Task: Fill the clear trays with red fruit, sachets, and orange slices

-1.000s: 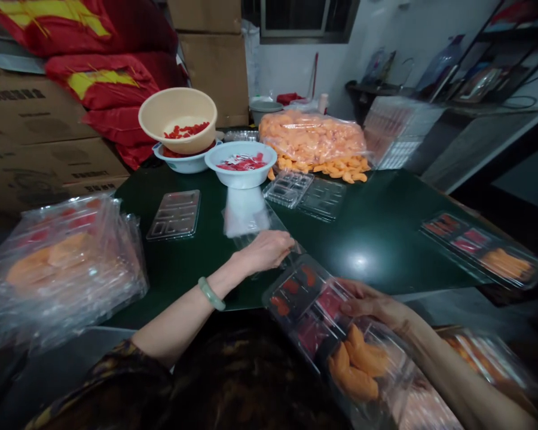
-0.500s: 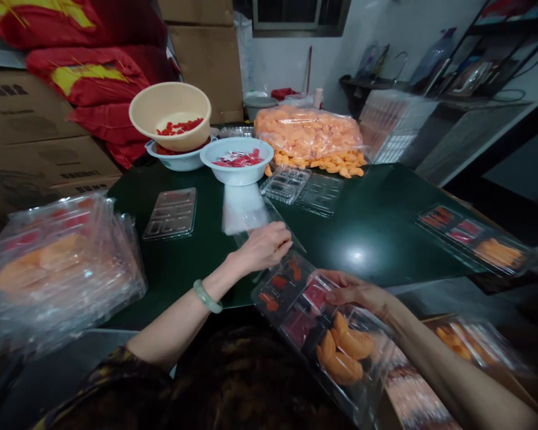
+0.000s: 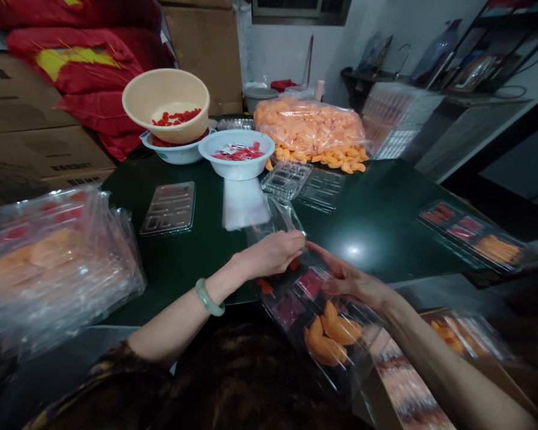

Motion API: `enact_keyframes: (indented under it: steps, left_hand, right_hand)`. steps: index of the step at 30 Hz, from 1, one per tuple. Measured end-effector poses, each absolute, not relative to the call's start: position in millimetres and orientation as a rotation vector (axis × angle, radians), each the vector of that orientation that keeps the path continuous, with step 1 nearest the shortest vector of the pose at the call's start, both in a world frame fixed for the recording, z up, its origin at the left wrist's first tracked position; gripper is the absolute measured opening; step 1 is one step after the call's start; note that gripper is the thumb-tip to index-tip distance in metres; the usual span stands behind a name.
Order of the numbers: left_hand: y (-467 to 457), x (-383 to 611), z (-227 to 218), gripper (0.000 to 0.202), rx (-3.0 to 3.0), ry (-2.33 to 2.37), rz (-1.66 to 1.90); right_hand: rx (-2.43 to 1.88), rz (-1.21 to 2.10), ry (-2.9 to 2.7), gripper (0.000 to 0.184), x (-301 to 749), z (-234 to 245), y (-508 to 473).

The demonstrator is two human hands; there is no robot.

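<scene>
A clear plastic tray [image 3: 301,325] tilts at the table's near edge, with orange segment-shaped pieces [image 3: 330,334], red packets [image 3: 311,282] and small red pieces in its compartments. Clear film around it looks like a plastic bag [image 3: 283,215], whose loose end spreads over the table beyond the hands. My left hand [image 3: 275,254], with a green bangle at the wrist, is closed in a pinch on that film at the tray's far end. My right hand [image 3: 352,280] grips the tray's right side, thumb on top, index finger stretched toward my left fingertips.
Filled bagged trays [image 3: 58,269] are piled at left, and another filled tray [image 3: 470,230] lies at right. Empty trays [image 3: 169,206] rest on the green table [image 3: 376,203]. Behind are a white basin [image 3: 237,170], a cream basin [image 3: 132,98] and a bag of orange pieces [image 3: 309,125].
My left hand has moved right and slightly down, drawing the film with it. My right index finger now reaches up toward it. The tray has shifted a little left, its far end more covered.
</scene>
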State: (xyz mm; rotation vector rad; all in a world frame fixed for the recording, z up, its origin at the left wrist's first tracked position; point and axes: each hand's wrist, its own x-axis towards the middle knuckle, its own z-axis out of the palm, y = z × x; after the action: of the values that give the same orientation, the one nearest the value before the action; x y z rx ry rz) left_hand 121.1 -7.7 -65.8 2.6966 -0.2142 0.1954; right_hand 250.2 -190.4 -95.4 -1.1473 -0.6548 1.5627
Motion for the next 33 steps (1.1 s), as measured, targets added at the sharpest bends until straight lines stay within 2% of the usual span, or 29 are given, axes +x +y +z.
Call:
enact_keyframes:
  steps: [4,12,18,24,33]
  left_hand:
    - [-7.6,118.1,-68.4,0.019,2.698,-0.235,0.296]
    - [1.9,103.0,-80.6,0.016,2.801,-0.211,0.435]
    - [13.3,89.3,-95.2,0.011,2.870,0.134,0.626]
    - [18.8,87.6,-99.4,0.023,2.884,0.295,0.440]
    - [23.5,82.5,-83.8,0.018,2.552,0.401,0.242]
  right_hand:
    - [-1.117,1.542,-0.652,0.100,252.4,-107.4,-191.4]
    - [-1.081,1.520,-0.649,0.079,253.4,-112.3,-191.0]
    - [-1.117,1.453,-0.612,0.075,249.9,-110.2,-195.2]
    - [-1.156,1.383,-0.525,0.077,247.8,-112.7,-196.1]
    - [-1.110,1.387,-0.456,0.077,236.5,-105.2,-196.1]
